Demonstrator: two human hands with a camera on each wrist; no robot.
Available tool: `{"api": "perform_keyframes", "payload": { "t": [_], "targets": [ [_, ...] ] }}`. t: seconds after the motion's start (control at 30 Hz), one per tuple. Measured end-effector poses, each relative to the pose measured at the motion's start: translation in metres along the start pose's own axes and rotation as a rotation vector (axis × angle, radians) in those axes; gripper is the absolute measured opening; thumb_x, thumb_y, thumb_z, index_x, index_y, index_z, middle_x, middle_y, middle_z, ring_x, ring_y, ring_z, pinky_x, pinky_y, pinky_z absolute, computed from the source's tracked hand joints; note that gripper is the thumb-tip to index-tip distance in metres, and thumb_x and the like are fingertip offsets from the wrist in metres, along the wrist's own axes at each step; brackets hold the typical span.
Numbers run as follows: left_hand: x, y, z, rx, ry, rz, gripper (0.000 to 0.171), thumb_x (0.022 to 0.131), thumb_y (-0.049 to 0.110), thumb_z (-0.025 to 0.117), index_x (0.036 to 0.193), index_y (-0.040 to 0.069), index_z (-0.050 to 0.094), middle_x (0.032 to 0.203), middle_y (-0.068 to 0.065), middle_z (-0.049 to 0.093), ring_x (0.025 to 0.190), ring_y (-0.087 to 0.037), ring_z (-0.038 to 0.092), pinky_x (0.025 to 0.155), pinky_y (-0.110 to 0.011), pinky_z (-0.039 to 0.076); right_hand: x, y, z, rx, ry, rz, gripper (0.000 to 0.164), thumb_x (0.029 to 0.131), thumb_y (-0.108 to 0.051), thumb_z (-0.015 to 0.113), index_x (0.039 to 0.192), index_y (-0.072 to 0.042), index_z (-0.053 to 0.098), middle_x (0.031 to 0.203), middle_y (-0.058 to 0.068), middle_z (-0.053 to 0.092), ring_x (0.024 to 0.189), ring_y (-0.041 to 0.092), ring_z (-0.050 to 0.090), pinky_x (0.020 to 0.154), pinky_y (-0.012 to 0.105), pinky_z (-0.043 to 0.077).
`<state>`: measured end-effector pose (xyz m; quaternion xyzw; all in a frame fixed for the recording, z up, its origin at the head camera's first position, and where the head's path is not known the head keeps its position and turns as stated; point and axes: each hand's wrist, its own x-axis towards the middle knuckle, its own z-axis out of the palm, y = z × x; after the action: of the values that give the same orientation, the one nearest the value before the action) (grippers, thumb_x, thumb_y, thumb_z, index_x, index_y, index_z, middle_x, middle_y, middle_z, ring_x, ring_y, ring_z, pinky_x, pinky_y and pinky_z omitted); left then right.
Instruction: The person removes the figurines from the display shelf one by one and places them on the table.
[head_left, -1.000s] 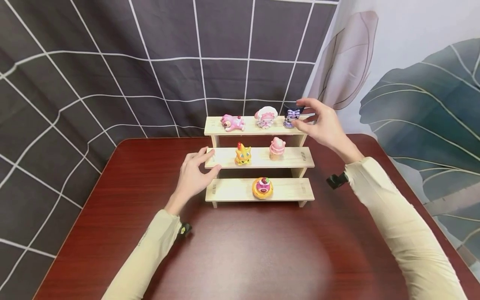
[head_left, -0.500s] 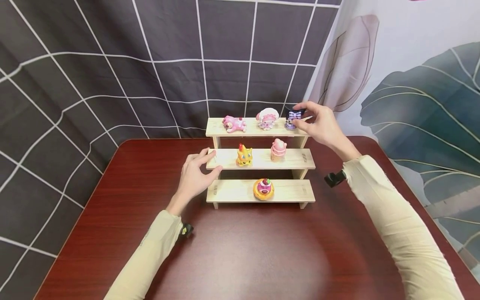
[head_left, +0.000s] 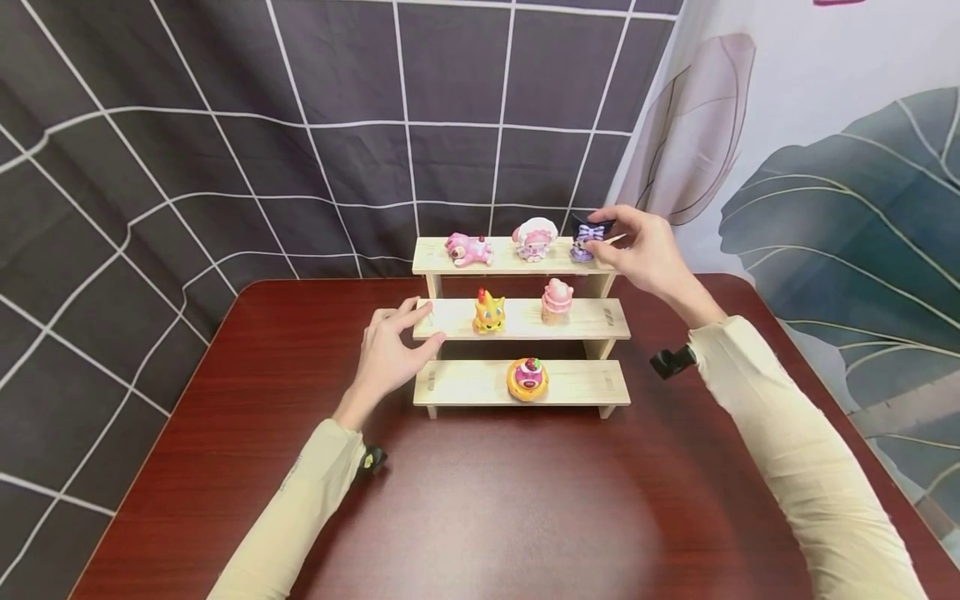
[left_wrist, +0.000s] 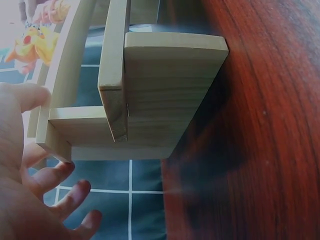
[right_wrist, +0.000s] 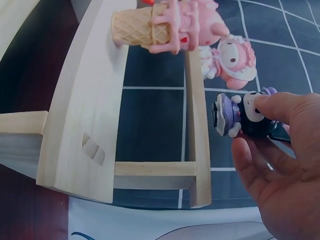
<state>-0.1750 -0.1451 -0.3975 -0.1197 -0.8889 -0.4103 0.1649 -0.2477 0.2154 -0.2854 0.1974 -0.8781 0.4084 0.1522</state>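
Note:
A three-tier wooden display shelf (head_left: 585,383) stands on the table. My right hand (head_left: 648,254) pinches a black and purple figurine (right_wrist: 231,115) with a bow, at the right end of the top tier. In the right wrist view, its base is right at that tier's board. My left hand (head_left: 390,346) holds the left end of the middle tier (head_left: 517,325), thumb at the front edge and index finger farther back; its other fingers spread loosely below the board in the left wrist view. Beside the held figurine stands a pink and white bonneted figurine (head_left: 535,240).
A lying pink bear figurine (head_left: 470,249) is at the top left. The middle tier bears a yellow figurine (head_left: 489,312) and a pink ice-cream-cone figurine (head_left: 557,300); a round orange and purple one (head_left: 528,379) sits below. A dark grid curtain (head_left: 337,158) hangs behind the table (head_left: 480,500).
The head view has shifted slightly. Both hands keep their holds, and the black and purple figurine is a touch farther right from the bonneted one.

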Motion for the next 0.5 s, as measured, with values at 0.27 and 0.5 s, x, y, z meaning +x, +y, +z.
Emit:
{"api": "perform_keyframes", "payload": {
  "t": [0.27,0.5],
  "targets": [
    [0.001,0.002,0.0,0.005,-0.006,0.001,0.052,0.082,0.032,0.079,0.13,0.015,0.069,0.14,-0.012,0.058,0.112,-0.033,0.048,0.091,-0.054,0.034,-0.008,-0.011,-0.001,0.014,0.0,-0.016,0.033,0.085,-0.006,0.077,0.117,-0.002,0.069,0.092,0.015,0.069,0.071,0.0,0.064,0.065,0.015,0.049],
    [0.0,0.002,-0.002,-0.002,-0.012,-0.009,0.052,0.083,0.032,0.079,0.13,0.014,0.069,0.141,-0.012,0.057,0.112,-0.032,0.048,0.093,-0.055,0.033,-0.015,-0.026,0.001,0.022,0.008,-0.033,0.033,0.084,-0.005,0.078,0.116,-0.002,0.07,0.092,0.015,0.071,0.069,0.002,0.065,0.062,0.015,0.049]
  ]
}}
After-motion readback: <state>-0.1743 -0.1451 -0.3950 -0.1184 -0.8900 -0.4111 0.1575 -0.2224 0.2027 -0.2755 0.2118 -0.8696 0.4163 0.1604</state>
